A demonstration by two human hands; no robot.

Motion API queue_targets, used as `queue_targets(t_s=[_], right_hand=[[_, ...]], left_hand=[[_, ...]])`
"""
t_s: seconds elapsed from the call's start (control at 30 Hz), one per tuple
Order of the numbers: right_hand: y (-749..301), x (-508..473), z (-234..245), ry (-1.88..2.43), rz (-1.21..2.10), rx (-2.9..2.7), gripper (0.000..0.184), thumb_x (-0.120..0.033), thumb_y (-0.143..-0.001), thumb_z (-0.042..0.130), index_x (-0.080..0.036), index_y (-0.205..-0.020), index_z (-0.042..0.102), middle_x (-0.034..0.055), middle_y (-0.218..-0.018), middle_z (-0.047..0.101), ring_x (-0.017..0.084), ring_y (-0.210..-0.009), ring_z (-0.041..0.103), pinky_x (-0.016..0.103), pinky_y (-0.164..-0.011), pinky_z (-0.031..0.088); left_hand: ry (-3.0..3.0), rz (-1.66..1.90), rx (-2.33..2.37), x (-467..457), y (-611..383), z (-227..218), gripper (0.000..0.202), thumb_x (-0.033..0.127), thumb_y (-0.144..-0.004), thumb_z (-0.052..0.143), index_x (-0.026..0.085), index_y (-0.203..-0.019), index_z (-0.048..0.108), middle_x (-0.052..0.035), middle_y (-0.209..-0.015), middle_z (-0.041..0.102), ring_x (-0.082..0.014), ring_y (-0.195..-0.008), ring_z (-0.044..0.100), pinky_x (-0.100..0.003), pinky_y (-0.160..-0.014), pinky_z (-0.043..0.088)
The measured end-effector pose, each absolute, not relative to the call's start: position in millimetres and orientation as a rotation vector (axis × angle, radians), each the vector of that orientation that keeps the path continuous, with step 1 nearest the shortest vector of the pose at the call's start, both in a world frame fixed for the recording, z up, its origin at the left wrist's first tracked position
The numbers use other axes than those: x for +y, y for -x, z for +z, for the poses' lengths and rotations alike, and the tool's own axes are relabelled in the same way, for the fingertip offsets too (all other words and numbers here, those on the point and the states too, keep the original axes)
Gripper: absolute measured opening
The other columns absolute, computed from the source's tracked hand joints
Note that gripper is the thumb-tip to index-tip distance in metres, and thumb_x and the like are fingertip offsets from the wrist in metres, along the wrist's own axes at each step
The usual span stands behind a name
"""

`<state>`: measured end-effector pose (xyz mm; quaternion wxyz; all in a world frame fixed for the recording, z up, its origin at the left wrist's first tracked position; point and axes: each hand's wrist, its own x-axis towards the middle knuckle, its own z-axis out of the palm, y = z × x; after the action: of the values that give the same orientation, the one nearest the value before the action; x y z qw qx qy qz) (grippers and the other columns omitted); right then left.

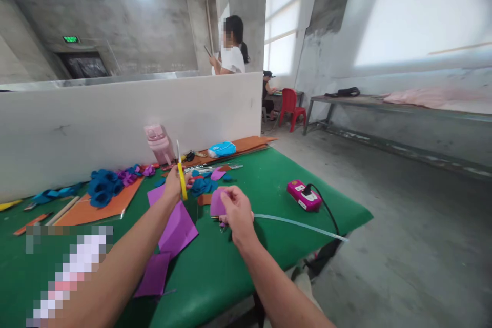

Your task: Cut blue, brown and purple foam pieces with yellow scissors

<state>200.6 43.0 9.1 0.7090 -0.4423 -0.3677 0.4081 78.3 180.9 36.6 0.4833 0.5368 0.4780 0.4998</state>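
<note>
My left hand [173,183] is closed around scissors [182,182] with yellow handles, the blade pointing up. In my right hand [241,215], a small purple piece [218,203] is pinched between thumb and fingers. Larger purple sheets [180,230] lie on the green table [207,277] below my left forearm and hand. Blue scraps [203,185] lie between and beyond the hands. From beside my right hand a long translucent stick [300,223] reaches out to the right; whether the hand also holds it is hidden.
Blue rolled flowers [103,188] rest on an orange sheet [100,207] at left. A pink bottle [157,144] and a blue pack [222,149] stand near the white partition [115,118]. Right of my hand sits a magenta power socket [298,192] with a black cord. Two people are beyond.
</note>
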Motion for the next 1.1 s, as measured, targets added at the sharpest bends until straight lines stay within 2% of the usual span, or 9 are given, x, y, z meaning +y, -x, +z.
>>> queue_targets(t_s=[0.1, 0.2, 0.33, 0.5, 0.7, 0.9, 1.0, 1.1], right_hand=[[-186.1, 36.7, 10.8, 1.031, 0.906, -0.968, 0.011, -0.029, -0.071, 0.056, -0.019, -0.067, 0.056, -0.0029, -0.064, 0.054, 0.011, -0.059, 0.047, 0.024, -0.057, 0.039], [-174.9, 29.4, 15.8, 0.950, 1.050, -1.045, 0.012, -0.030, -0.068, 0.060, -0.018, -0.066, 0.056, -0.0047, -0.059, 0.050, 0.010, -0.055, 0.044, 0.023, -0.053, 0.036], [-164.6, 23.8, 18.6, 0.905, 1.188, -1.130, 0.015, -0.032, -0.065, 0.064, -0.018, -0.067, 0.060, -0.0050, -0.057, 0.051, 0.009, -0.050, 0.042, 0.022, -0.048, 0.032], [-172.5, 29.3, 19.1, 0.949, 1.079, -1.003, 0.019, -0.036, -0.064, 0.066, -0.018, -0.068, 0.061, -0.0052, -0.055, 0.053, 0.008, -0.046, 0.041, 0.021, -0.042, 0.032], [-201.1, 35.9, 24.6, 0.953, 1.130, -0.664, 0.032, -0.042, -0.061, 0.072, -0.020, -0.079, 0.058, -0.0122, -0.038, 0.043, 0.005, -0.028, 0.032, 0.018, -0.030, 0.027], [-197.2, 29.1, 22.4, 0.906, 1.170, -0.751, 0.033, -0.037, -0.060, 0.076, -0.018, -0.080, 0.059, -0.0093, -0.048, 0.052, 0.002, -0.031, 0.037, 0.014, -0.029, 0.029], [-194.9, 26.7, 21.2, 0.938, 1.175, -0.800, 0.031, -0.036, -0.062, 0.075, -0.017, -0.080, 0.058, -0.0094, -0.048, 0.052, 0.002, -0.030, 0.036, 0.014, -0.028, 0.027], [-192.6, 25.8, 20.3, 0.951, 1.194, -0.837, 0.030, -0.035, -0.063, 0.075, -0.017, -0.079, 0.059, -0.0096, -0.050, 0.052, 0.001, -0.029, 0.034, 0.013, -0.027, 0.025]], left_hand=[[-1.432, 1.236, 1.183, 156.9, -54.3, 38.8, 0.050, 0.026, -0.059, 0.073, 0.021, -0.101, 0.046, 0.0092, -0.061, 0.051, -0.0107, -0.049, 0.058, -0.021, -0.048, 0.046], [-1.554, 1.214, 1.211, 118.9, -25.3, 44.7, 0.050, 0.029, -0.058, 0.071, 0.023, -0.102, 0.049, 0.0087, -0.061, 0.051, -0.0120, -0.053, 0.058, -0.024, -0.052, 0.046], [-2.088, 0.991, 1.467, 74.7, 6.9, 47.8, 0.043, 0.035, -0.071, 0.056, 0.023, -0.110, 0.047, 0.0027, -0.072, 0.057, -0.0158, -0.061, 0.058, -0.027, -0.059, 0.044], [-2.349, 0.611, 1.727, 48.2, 27.7, 37.6, 0.037, 0.037, -0.080, 0.040, 0.022, -0.113, 0.047, -0.0021, -0.076, 0.064, -0.0195, -0.064, 0.059, -0.027, -0.060, 0.041], [-2.297, 0.498, 1.823, 36.1, 34.8, 35.3, 0.039, 0.036, -0.081, 0.037, 0.019, -0.113, 0.048, -0.0038, -0.079, 0.064, -0.0203, -0.065, 0.060, -0.025, -0.059, 0.040], [-2.300, 0.425, 1.778, 34.5, 36.3, 35.2, 0.036, 0.032, -0.079, 0.038, 0.021, -0.110, 0.051, -0.0033, -0.078, 0.065, -0.0209, -0.065, 0.060, -0.025, -0.057, 0.038], [-2.274, 0.356, 1.852, 36.9, 42.3, 33.9, 0.035, 0.030, -0.079, 0.039, 0.020, -0.110, 0.052, -0.0036, -0.075, 0.064, -0.0215, -0.063, 0.059, -0.026, -0.055, 0.035], [-2.264, 0.379, 1.801, 38.9, 48.1, 32.4, 0.034, 0.027, -0.078, 0.041, 0.020, -0.110, 0.052, -0.0030, -0.078, 0.064, -0.0217, -0.067, 0.060, -0.026, -0.057, 0.036]])
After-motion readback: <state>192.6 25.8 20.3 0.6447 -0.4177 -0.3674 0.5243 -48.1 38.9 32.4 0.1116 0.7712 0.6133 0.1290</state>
